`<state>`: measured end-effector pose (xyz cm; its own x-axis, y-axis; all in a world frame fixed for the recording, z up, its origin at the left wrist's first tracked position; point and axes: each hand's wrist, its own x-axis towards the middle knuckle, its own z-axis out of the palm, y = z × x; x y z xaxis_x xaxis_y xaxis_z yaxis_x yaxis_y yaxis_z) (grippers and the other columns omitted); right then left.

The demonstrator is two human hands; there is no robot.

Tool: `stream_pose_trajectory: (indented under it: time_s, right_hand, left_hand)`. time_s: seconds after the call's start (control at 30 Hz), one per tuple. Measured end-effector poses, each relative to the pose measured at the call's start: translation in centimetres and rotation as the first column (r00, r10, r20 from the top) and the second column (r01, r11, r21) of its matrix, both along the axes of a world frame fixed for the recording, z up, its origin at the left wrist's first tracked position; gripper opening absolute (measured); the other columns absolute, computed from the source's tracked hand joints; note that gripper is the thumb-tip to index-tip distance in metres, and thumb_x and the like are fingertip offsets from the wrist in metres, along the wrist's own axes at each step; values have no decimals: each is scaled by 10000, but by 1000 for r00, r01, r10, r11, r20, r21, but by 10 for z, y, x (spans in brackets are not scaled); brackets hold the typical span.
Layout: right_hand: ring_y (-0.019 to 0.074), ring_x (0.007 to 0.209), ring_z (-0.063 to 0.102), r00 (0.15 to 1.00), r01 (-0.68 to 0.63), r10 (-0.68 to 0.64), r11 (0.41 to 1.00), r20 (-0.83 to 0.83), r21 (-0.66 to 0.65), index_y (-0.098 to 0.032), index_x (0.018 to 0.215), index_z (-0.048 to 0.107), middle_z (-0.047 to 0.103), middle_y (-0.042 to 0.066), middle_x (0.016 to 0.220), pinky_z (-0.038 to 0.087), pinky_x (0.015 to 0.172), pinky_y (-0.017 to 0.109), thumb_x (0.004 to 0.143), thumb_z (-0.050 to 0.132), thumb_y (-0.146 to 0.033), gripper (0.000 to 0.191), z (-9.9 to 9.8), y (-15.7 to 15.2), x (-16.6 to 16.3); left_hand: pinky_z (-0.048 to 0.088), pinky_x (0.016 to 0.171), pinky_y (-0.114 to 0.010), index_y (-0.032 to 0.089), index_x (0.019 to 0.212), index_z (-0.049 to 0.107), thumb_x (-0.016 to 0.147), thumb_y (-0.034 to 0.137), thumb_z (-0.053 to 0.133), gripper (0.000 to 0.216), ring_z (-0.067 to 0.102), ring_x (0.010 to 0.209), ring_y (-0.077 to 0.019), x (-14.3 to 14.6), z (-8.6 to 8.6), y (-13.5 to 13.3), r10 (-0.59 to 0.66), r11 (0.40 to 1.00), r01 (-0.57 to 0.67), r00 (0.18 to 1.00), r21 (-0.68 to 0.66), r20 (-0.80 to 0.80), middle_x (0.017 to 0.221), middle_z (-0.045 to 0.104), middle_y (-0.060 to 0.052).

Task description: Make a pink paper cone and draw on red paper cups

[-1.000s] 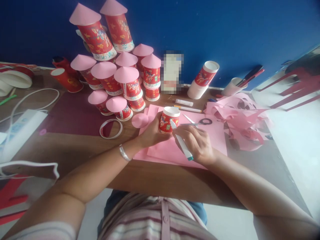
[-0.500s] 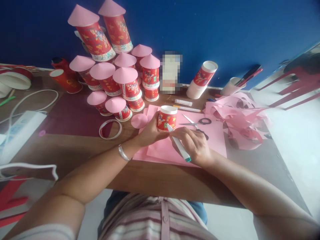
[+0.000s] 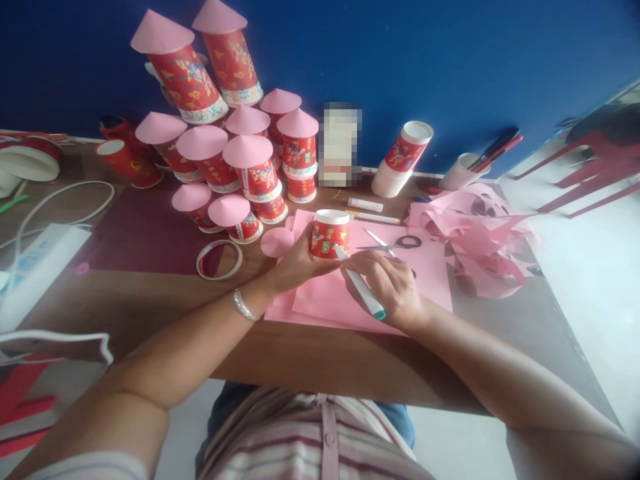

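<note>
My left hand (image 3: pixel 295 265) is wrapped round a small red printed paper cup (image 3: pixel 327 233), held upside down above pink paper sheets (image 3: pixel 345 293) on the wooden table (image 3: pixel 150 300). In my right hand (image 3: pixel 395 283) I grip a white glue pen with a teal end (image 3: pixel 361 285), its tip touching the lower side of the cup. A pink paper cone (image 3: pixel 277 241) lies just left of my left hand. Scissors (image 3: pixel 395 244) rest on the pink sheets behind my right hand.
Several red cups capped with pink cones (image 3: pixel 240 157) are stacked at the back left. A tape roll (image 3: pixel 219 259), a power strip (image 3: pixel 35 267), a stack of cups (image 3: pixel 403 160), a pen cup (image 3: pixel 465 172) and pink paper scraps (image 3: pixel 475 233) surround the sheets.
The glue pen's tip has slid down from the cup's rim to its lower side. Both hands with the cup have shifted slightly left and away from me.
</note>
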<state>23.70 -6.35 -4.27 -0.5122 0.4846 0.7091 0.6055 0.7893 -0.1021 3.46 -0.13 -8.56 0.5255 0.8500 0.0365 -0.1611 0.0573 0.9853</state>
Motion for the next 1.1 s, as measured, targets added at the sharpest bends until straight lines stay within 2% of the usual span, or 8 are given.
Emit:
stream_pose_trajectory:
  time_s: [0.23,0.43,0.63,1.1]
  right_hand:
    - [171,796,708,1000,12,-11,1000,-22,23,-127,1197,581,734,81,963,586,636,278,947,574,0,280,-4,2,2]
    - [167,775,700,999,17,-17,1000,-39,14,-157,1203,583,716,59,958,580,603,284,953,578,-16,287,-5,2,3]
    - [166,779,706,998,42,-41,999,-50,8,-179,1197,591,711,42,936,572,593,284,949,550,-4,307,-7,2,4]
    - [182,766,719,994,92,-92,996,-62,-5,-190,1211,576,728,44,929,571,584,298,956,545,-48,292,-5,3,5]
  left_hand:
    - [544,1023,-490,243,1348,509,754,261,897,709,663,1147,-266,-2,-4,1,-1,997,4,999,-71,35,1210,670,-59]
    - [566,1002,-423,252,1332,527,780,258,883,656,688,1100,-212,-2,-4,3,-26,995,34,996,-94,83,1161,696,-41]
    - [585,1003,-436,258,1323,559,771,224,881,640,714,1099,-238,-2,-10,5,-46,995,59,988,-86,149,1109,727,-41]
    - [580,1000,-429,216,1200,635,752,245,892,517,716,1072,-241,0,0,5,-38,994,53,988,-100,147,1091,752,-59]
